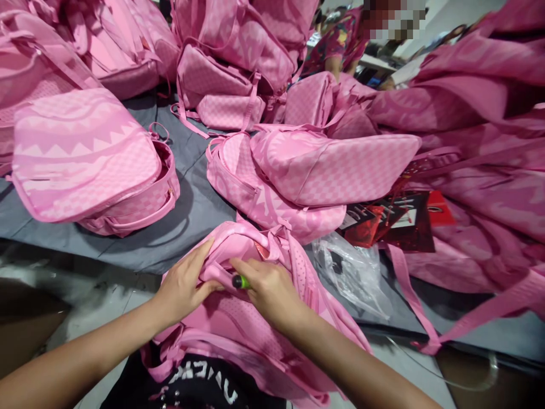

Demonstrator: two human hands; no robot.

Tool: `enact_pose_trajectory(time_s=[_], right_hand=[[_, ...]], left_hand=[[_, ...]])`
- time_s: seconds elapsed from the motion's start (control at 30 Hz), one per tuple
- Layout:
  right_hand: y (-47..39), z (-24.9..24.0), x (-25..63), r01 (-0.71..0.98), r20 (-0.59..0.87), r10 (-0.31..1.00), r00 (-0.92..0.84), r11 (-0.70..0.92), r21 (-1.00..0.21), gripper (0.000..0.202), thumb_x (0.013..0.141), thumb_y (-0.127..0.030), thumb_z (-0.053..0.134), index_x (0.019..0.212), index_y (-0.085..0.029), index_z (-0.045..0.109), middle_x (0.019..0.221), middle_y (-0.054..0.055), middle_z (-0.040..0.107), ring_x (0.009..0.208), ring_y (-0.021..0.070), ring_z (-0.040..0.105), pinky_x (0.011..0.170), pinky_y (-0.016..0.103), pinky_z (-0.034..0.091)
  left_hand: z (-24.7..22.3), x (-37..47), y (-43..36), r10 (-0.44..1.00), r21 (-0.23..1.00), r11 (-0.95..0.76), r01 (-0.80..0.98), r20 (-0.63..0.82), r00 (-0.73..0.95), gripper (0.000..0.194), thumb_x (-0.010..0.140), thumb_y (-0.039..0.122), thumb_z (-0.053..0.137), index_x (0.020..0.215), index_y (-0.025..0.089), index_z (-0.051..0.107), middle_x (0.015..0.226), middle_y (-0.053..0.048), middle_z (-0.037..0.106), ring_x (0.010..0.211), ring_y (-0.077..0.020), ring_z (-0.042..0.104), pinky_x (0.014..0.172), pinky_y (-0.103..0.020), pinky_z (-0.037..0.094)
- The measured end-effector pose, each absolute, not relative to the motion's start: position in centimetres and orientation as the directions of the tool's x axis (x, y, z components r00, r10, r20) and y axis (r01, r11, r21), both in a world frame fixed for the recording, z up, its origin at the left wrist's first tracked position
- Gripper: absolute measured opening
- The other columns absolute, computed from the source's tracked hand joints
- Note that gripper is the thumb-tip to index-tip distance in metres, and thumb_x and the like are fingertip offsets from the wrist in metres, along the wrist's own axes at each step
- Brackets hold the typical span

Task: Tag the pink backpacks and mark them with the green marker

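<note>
A pink backpack (255,326) leans against the table edge and over my lap, its mesh-dotted side facing up. My left hand (187,284) pinches a fold of fabric near the backpack's top, thumb in front and fingers partly hidden behind the cloth. Just beside it, my right hand (268,287) is closed round a small tool with a black-and-green handle end (240,282). The tool's other end is hidden by the hand and fabric, so its kind does not show. A red label (261,250) lies inside the top of the backpack.
Another pink backpack (315,170) lies directly ahead, with one more (89,159) at left on the grey-covered table (196,187). Pink bags are heaped at right (477,170). Black-and-red tags (400,221) and a clear plastic bag (353,272) lie between. A person (340,40) is behind.
</note>
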State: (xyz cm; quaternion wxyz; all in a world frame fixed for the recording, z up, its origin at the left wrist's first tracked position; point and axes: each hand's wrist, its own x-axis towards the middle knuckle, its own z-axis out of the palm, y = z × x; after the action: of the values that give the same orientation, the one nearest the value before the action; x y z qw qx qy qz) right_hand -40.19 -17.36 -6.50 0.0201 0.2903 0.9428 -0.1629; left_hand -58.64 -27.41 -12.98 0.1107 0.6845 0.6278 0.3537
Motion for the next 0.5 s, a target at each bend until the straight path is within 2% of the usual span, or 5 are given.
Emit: enact_pose_trajectory(time_s=[0.07, 0.13, 0.2, 0.3, 0.5], right_hand=[[-17.2, -6.8, -41.6, 0.492, -0.105, 0.492, -0.864, 0.785, -0.377, 0.012, 0.09, -0.026, 0.067, 0.098, -0.018, 0.066, 0.083, 0.002, 0.069, 0.071, 0.0131, 0.06, 0.059, 0.024, 0.029], [-16.9, -6.7, -43.0, 0.476, -0.126, 0.465, -0.877, 0.798, -0.37, 0.018, 0.088, -0.034, 0.069, 0.088, -0.017, 0.065, 0.083, 0.004, 0.07, 0.071, 0.0143, 0.062, 0.058, 0.025, 0.029], [-16.7, -6.1, -43.3, 0.482, -0.16, 0.455, -0.876, 0.835, -0.265, 0.016, 0.088, -0.032, 0.068, 0.089, -0.016, 0.065, 0.086, 0.006, 0.07, 0.071, 0.0165, 0.064, 0.057, 0.026, 0.028], [-16.2, -5.7, -40.8, 0.42, -0.187, 0.404, -0.896, 0.906, -0.057, 0.008, 0.088, -0.017, 0.061, 0.096, -0.017, 0.064, 0.087, 0.007, 0.069, 0.07, 0.0191, 0.066, 0.054, 0.027, 0.03], [-14.3, -7.9, -33.5, 0.368, -0.146, 0.413, -0.899, 0.893, 0.257, 0.033, 0.075, 0.005, 0.046, 0.087, -0.02, 0.063, 0.074, 0.003, 0.065, 0.055, 0.0178, 0.066, 0.043, 0.024, 0.034]], left_hand=[[-13.1, -58.7, -27.2, 0.942, 0.61, -0.173, 0.773, 0.332, -0.05, 0.081, 0.088, 0.028, 0.062, 0.155, 0.023, 0.016, 0.147, -0.014, 0.048, 0.134, -0.0271, 0.05, 0.109, -0.042, 0.046], [-13.2, -58.8, -27.0, 0.945, 0.623, -0.173, 0.763, 0.324, -0.051, 0.083, 0.087, 0.024, 0.062, 0.155, 0.022, 0.015, 0.148, -0.014, 0.046, 0.135, -0.0271, 0.048, 0.11, -0.042, 0.045], [-13.2, -58.9, -26.8, 0.944, 0.629, -0.19, 0.754, 0.329, -0.037, 0.084, 0.086, 0.024, 0.064, 0.155, 0.022, 0.016, 0.149, -0.015, 0.046, 0.135, -0.0265, 0.048, 0.11, -0.042, 0.045], [-13.2, -58.9, -26.7, 0.941, 0.626, -0.204, 0.753, 0.338, -0.025, 0.084, 0.086, 0.029, 0.067, 0.154, 0.021, 0.018, 0.146, -0.016, 0.049, 0.133, -0.0258, 0.051, 0.108, -0.04, 0.047], [-12.5, -58.4, -26.2, 0.96, 0.695, -0.145, 0.704, 0.271, -0.07, 0.072, 0.089, 0.041, 0.063, 0.149, 0.02, 0.029, 0.141, -0.014, 0.055, 0.128, -0.0253, 0.056, 0.104, -0.038, 0.05]])
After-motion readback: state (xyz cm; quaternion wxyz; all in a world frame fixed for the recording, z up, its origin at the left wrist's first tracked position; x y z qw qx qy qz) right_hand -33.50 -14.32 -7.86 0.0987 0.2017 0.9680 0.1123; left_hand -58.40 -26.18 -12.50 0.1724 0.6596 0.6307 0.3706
